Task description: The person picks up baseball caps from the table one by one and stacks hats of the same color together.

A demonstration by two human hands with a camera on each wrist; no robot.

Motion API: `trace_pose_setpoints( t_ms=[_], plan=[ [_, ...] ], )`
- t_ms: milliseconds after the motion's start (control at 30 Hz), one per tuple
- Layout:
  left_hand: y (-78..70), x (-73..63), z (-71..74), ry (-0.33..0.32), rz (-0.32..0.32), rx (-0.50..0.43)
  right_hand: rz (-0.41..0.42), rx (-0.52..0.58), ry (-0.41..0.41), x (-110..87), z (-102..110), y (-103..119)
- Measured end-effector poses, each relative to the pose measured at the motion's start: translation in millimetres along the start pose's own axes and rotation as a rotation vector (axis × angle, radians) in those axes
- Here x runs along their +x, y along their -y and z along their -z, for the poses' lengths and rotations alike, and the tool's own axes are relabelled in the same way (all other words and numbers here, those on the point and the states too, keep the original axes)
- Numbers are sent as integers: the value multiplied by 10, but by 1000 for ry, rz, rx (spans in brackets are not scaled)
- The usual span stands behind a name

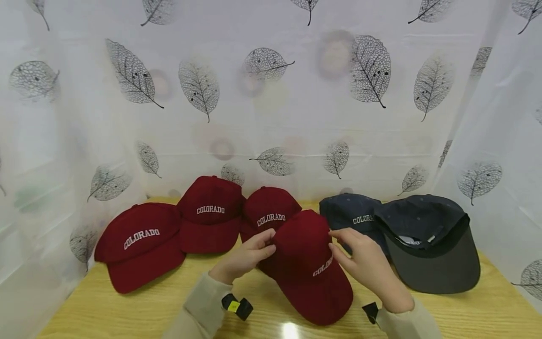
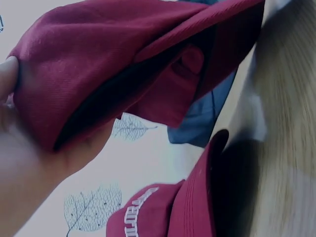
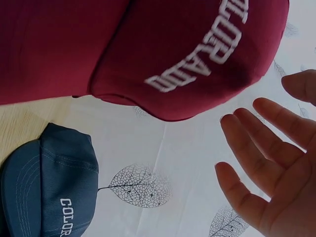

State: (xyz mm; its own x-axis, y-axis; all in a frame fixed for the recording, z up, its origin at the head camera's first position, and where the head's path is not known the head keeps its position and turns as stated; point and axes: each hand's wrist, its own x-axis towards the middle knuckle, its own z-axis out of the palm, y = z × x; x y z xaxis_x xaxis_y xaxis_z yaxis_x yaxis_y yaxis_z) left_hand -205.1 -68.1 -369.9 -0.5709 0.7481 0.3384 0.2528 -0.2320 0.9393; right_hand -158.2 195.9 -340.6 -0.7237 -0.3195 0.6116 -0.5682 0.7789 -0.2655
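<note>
A red baseball cap [image 1: 302, 245] with white COLORADO lettering is held tilted above the front middle of the table, its brim pointing down to the front right. My left hand [image 1: 243, 259] grips the crown's left side. In the left wrist view, the thumb lies on the outside of this cap [image 2: 98, 54], and the other fingers are hidden behind its lower edge. At the crown's right side is my right hand [image 1: 366, 263]. The right wrist view shows its fingers [image 3: 252, 143] spread and relaxed beside the cap, holding nothing.
Behind the held cap stand three more red COLORADO caps [image 1: 211, 212] in a row. Two navy caps [image 1: 432, 226] sit at the right, one tipped with its inside showing. A leaf-print curtain [image 1: 271, 117] closes off the back and sides of the wooden table [image 1: 139, 310].
</note>
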Motion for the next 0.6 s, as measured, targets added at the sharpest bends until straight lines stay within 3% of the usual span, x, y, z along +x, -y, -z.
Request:
trace_pose_setpoints(
  t_ms=[267,600],
  plan=[
    [9,-233,188,9,72,-42,6,22,9,-6,-42,23],
    [-11,-477,456,-66,137,154,-9,50,63,1,-103,69]
  ],
)
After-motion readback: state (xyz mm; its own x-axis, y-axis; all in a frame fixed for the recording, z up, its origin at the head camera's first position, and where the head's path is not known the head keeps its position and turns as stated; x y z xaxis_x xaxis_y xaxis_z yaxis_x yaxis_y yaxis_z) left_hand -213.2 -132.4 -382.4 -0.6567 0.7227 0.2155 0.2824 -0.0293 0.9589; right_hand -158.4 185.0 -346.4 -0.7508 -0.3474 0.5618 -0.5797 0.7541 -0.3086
